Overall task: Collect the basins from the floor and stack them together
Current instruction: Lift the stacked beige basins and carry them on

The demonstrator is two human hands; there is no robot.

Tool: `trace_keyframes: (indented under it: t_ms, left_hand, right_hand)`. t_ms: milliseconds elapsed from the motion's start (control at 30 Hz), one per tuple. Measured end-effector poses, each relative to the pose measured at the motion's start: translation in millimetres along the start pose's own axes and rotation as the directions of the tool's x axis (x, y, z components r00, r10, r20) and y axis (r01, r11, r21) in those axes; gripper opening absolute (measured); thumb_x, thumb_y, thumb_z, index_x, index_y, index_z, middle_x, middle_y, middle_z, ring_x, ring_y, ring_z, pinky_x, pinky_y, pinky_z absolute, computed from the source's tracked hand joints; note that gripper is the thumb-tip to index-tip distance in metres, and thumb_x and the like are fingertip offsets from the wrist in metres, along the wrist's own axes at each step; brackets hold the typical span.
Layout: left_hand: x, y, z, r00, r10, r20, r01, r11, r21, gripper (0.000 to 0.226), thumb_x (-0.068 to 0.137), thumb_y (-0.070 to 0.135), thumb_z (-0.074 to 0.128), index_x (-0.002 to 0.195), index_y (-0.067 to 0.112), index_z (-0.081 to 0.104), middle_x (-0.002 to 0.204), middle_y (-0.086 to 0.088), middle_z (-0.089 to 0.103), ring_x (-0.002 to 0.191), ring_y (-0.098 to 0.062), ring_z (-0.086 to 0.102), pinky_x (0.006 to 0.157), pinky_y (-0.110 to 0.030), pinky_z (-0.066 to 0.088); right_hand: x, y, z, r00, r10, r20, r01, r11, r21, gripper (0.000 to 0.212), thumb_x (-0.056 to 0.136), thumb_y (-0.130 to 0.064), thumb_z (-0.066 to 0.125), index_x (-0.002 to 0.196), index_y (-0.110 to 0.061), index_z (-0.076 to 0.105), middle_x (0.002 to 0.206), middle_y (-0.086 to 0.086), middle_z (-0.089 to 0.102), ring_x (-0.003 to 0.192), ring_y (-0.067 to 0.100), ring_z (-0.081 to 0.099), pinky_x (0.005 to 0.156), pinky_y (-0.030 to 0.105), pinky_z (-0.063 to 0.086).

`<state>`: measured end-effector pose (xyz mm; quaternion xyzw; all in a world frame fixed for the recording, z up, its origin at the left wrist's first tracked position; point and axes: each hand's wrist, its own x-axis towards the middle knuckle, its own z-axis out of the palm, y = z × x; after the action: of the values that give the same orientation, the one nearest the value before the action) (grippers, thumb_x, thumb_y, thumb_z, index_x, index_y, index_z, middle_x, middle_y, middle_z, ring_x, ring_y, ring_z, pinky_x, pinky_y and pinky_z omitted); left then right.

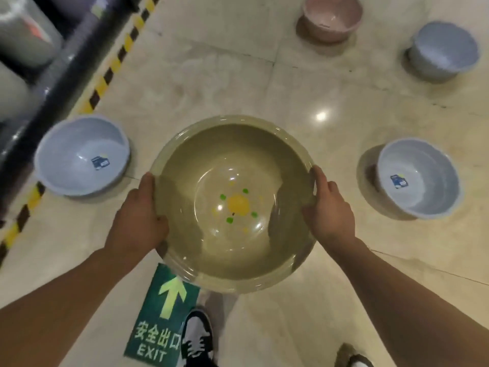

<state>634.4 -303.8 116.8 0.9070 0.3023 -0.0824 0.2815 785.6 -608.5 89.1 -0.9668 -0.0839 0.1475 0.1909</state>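
We hold a clear basin point(232, 205) in the air between our two hands, its mouth facing up toward us. Our left hand point(137, 221) is closed around the rim on one side, thumb over the edge and fingers point(161, 221) curled under. Our right hand point(328, 210) grips the opposite rim in the same way. Through the clear bottom we see a yellow and green flower print point(238, 205).

Out beyond our left hand, a blue basin point(82, 154) sits upright on the floor point(211, 83), with a small label inside it. It lies near a yellow and black striped line point(113, 67) that runs along the foot of dark shelving point(31, 75).

Out to the side of our right hand sits a second blue basin point(418, 178), also upright and labelled. Farther ahead of that hand is a third blue basin point(444, 51), and well ahead of both hands, a pink basin point(332, 18). All four stand well apart from each other.

Below our left forearm a green exit sign point(156, 313) with an arrow is stuck to the floor. A black and white shoe point(197, 337) rests at its edge, and a second shoe point(354, 358) shows under our right forearm.
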Motion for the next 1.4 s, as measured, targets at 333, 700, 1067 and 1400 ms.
trace_keyframes:
  t_ms: [333,700,1067,1400]
  left_hand:
    - [-0.8,-136.6,59.0,0.973,-0.219,0.067,0.222,0.975,-0.033,0.074,0.076,0.003,0.06,0.143,0.013,0.028,0.103,-0.02,0.057,0.086,-0.042,0.059,0.073,-0.052,0.053]
    - [19.5,-166.7,164.0,0.957,-0.282,0.062,0.282,0.959,0.012,0.081,0.09,0.02,0.061,0.155,0.023,0.013,0.142,-0.016,0.047,0.117,-0.045,0.053,0.095,-0.053,0.044]
    - [32.8,-171.8,156.4,0.921,-0.253,0.297,0.196,0.958,0.211,0.081,0.091,0.032,0.058,0.152,0.02,0.005,0.125,-0.017,0.058,0.089,-0.04,0.064,0.074,-0.051,0.056]
    - [44.7,-97.7,41.9,0.983,0.002,0.181,-0.11,0.799,0.591,0.074,0.088,0.052,0.031,0.156,0.021,0.026,0.159,-0.012,0.032,0.146,-0.031,0.028,0.115,-0.05,0.022]
  right_hand:
    - [15.2,-45.7,139.9,0.993,-0.013,0.119,0.038,0.977,-0.21,0.073,0.079,-0.016,0.055,0.14,-0.042,0.023,0.108,0.001,0.057,0.062,0.03,0.048,0.055,0.032,0.036]
    - [31.2,21.8,211.5,0.979,-0.018,0.202,0.091,0.928,-0.36,0.082,0.083,-0.037,0.065,0.148,-0.036,0.015,0.12,0.001,0.059,0.069,0.032,0.057,0.051,0.029,0.032]
    - [38.9,27.1,226.0,0.958,-0.025,0.286,0.135,0.919,-0.371,0.084,0.083,-0.041,0.065,0.147,-0.03,0.011,0.108,0.002,0.06,0.06,0.029,0.053,0.048,0.03,0.036]
    - [36.6,-56.2,128.2,0.901,-0.27,0.34,0.4,0.82,-0.409,0.072,0.093,-0.051,0.047,0.154,-0.027,0.016,0.155,0.003,0.031,0.137,0.035,0.035,0.099,0.049,0.042]
